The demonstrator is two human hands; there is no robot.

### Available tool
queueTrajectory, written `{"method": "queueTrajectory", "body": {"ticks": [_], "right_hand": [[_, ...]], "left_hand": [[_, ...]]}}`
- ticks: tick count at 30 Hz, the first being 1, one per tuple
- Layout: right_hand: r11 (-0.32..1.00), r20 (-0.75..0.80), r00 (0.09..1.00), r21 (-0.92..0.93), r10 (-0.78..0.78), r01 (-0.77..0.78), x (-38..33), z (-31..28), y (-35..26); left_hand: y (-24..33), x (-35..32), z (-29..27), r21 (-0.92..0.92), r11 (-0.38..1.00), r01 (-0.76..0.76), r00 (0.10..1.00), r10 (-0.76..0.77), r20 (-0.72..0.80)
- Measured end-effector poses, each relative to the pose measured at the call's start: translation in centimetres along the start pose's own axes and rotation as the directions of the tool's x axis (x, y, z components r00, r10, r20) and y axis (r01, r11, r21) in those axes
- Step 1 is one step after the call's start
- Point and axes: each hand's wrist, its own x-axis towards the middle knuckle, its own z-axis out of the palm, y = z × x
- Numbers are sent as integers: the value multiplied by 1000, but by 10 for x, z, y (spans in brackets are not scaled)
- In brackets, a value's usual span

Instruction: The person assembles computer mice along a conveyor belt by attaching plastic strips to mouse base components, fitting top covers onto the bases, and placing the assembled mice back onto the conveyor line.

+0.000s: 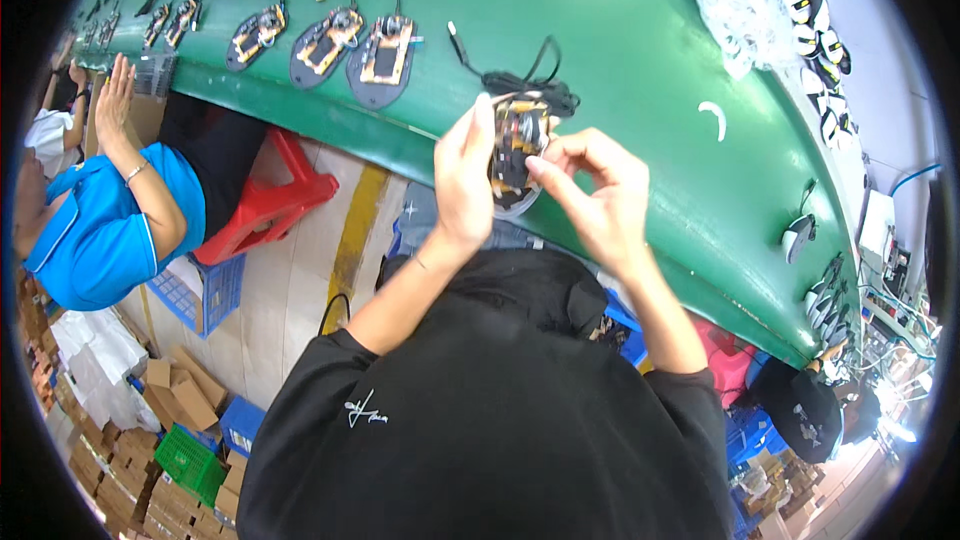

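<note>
An opened computer mouse (518, 152) is held over the near edge of the green bench, its circuit board and scroll wheel parts bare. My left hand (465, 175) grips it along its left side, the fingers partly hidden behind it. At its right side, my right hand (605, 190) has thumb and index finger closed against the board's edge; whether a small part is between them cannot be made out. The mouse's bundled black cable (550, 95) lies just beyond it, with the plug (452, 30) pointing up and left.
Several open mice with boards, such as one grey mouse base (380, 90), line the green bench (620, 60) to the left. A white curved piece (713, 120) lies to the right, near plastic bags (735, 0) and finished mice (825, 60). A co-worker in blue (120, 220) sits left.
</note>
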Motion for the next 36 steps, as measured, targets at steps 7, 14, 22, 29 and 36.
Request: {"method": "queueTrajectory", "body": {"ticks": [7, 14, 22, 29, 36], "right_hand": [[978, 118, 980, -116, -161, 175, 10, -18, -3], [392, -528, 837, -746, 147, -539, 23, -121, 128], [529, 14, 931, -820, -365, 220, 175, -12, 80], [500, 600, 792, -655, -113, 567, 277, -84, 96], [758, 69, 998, -650, 1, 44, 206, -115, 95]], "left_hand": [[0, 4, 4, -52, 996, -71, 997, 71, -8], [5, 11, 2, -226, 964, 142, 987, -121, 101], [-3, 14, -20, -300, 918, 259, 963, -221, 156], [6, 5, -30, -321, 909, 265, 961, -222, 162], [12, 12, -29, -543, 785, 299, 947, -174, 270]]}}
